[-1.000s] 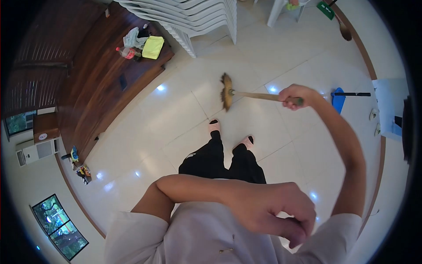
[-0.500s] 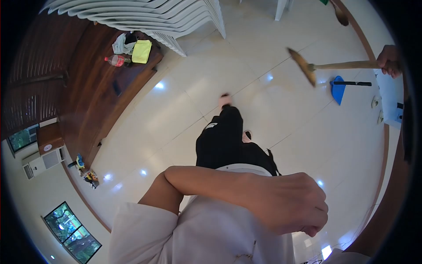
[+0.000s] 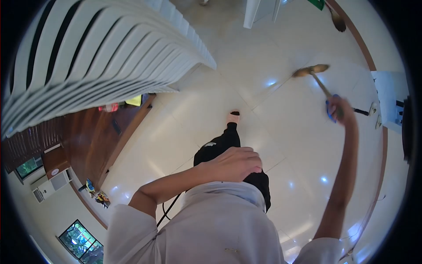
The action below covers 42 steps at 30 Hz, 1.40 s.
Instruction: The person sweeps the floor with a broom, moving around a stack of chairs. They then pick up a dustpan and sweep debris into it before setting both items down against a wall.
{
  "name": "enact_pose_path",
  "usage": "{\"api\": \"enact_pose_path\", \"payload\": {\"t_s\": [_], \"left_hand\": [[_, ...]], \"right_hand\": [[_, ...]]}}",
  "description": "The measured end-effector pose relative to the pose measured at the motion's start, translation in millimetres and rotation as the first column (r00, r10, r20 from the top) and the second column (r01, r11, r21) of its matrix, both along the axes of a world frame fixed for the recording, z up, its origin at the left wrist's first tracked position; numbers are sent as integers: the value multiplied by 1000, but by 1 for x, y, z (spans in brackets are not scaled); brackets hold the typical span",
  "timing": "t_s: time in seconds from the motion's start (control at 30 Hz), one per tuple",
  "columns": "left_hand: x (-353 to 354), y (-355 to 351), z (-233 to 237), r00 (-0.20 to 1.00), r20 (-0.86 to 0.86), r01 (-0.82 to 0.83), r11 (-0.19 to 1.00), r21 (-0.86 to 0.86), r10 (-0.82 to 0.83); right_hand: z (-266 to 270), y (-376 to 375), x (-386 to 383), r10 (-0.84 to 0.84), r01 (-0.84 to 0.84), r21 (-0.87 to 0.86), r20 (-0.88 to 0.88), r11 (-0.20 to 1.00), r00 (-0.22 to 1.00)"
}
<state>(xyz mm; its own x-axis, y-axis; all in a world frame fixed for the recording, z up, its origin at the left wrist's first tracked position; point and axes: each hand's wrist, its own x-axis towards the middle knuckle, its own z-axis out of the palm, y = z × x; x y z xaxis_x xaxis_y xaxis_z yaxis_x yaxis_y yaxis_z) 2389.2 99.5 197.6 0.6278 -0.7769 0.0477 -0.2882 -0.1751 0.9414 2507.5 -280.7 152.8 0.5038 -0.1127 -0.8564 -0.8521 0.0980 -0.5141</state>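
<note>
My right hand (image 3: 342, 111) is wrapped round the wooden handle of a soft broom (image 3: 311, 70), whose tan bristle head lies over the tiled floor at the upper right. A blue dustpan (image 3: 330, 115) with a black handle is partly hidden behind that hand. Curled in front of my waist, above the black trousers, is my left hand (image 3: 239, 163); its fingers are folded, and what they hold, if anything, is hidden.
Stacked white plastic chairs (image 3: 127, 48) fill the upper left. Below them a dark wooden platform (image 3: 90, 136) bears a red-labelled bottle (image 3: 108, 107) and a yellow item (image 3: 134, 100). Another broom (image 3: 337, 21) lies near the wall at top right.
My right hand has moved inward and down with the broom, whose head has turned. My left hand has moved left and up. The chair stack now looks much nearer.
</note>
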Motion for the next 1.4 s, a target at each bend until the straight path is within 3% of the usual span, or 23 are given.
{"api": "enact_pose_path", "payload": {"t_s": [0.1, 0.17, 0.2, 0.3, 0.4, 0.47, 0.53, 0.57, 0.63, 0.73, 0.77, 0.83, 0.87, 0.93, 0.97, 1.0, 1.03, 1.07, 1.13, 1.2, 1.3, 1.33, 1.4], "left_hand": [[20, 5, -34, 999, 17, -34, 977, 210, 31], [23, 12, -68, 998, 40, -55, 925, 377, 43], [23, 18, -83, 999, 37, -47, 925, 377, 36], [18, 42, -126, 978, -123, -40, 735, 677, 166], [-2, 81, -162, 918, -168, -91, 603, 792, 359], [-12, 98, -169, 835, -235, -29, 467, 884, 497], [-35, 118, -185, 669, -204, -186, 427, 885, 715], [-42, 126, -190, 682, -207, -168, 427, 889, 701], [-54, 140, -189, 431, -197, -274, 336, 901, 881], [-64, 153, -183, 294, -220, -249, 297, 922, 930], [-65, 157, -187, 346, -242, -253, 339, 906, 906], [-44, 144, -195, 280, -346, -228, 413, 882, 895], [-31, 131, -208, 263, -399, -237, 459, 856, 879], [-7, 76, -255, 462, -404, -334, 577, 745, 789], [16, 22, -251, 283, -651, -285, 709, 645, 705], [36, -45, -238, 213, -745, -233, 773, 590, 632], [25, -92, -270, 118, -889, -235, 882, 407, 442], [27, -148, -261, 71, -939, -182, 930, 320, 337], [19, -241, -244, -145, -964, 4, 974, 226, 224], [12, -322, -220, -313, -877, -2, 923, 385, 365], [-23, -376, -221, -452, -743, -116, 793, 598, 494], [-23, -379, -215, -465, -735, -117, 788, 604, 494], [-9, -373, -202, -371, -759, -356, 673, 649, 535]], "right_hand": [[10, 55, -27, -222, 221, 141, -13, 965, 975], [13, 83, -29, -250, 234, 305, 16, 923, 968], [15, 101, -24, -221, 208, 295, 10, 933, 975], [-18, 148, 3, -61, 23, 380, 86, 925, 994], [-93, 200, 64, 56, -156, 415, 243, 896, 968], [-142, 236, 121, 90, -210, 433, 282, 877, 955], [-193, 262, 181, 90, -223, 484, 283, 846, 955], [-216, 267, 203, 43, -176, 546, 247, 819, 968], [-238, 267, 221, 23, -110, 450, 194, 886, 981], [-258, 219, 181, -127, 29, 579, 130, 815, 983], [-249, 191, 151, -178, 109, 521, 84, 846, 980], [-237, 128, 82, -160, 141, 433, 7, 890, 987], [-231, 101, 42, -166, 154, 377, -1, 913, 986], [-203, 62, -41, -261, 257, 316, -32, 913, 965], [-190, 48, -78, -294, 302, 264, -70, 916, 953], [-181, 38, -113, -300, 314, 218, -95, 924, 949], [-157, 35, -135, -370, 386, 106, -146, 916, 918], [-140, 31, -155, -397, 410, 110, -123, 905, 910], [-88, 23, -170, -268, 268, -9, -40, 963, 962], [-60, 4, -195, -237, 230, -79, -108, 970, 965], [-16, -26, -220, -253, 256, 81, -47, 963, 966], [-6, -30, -216, -243, 247, 83, -60, 965, 968], [6, -29, -193, -158, 159, 17, -43, 987, 986]]}}
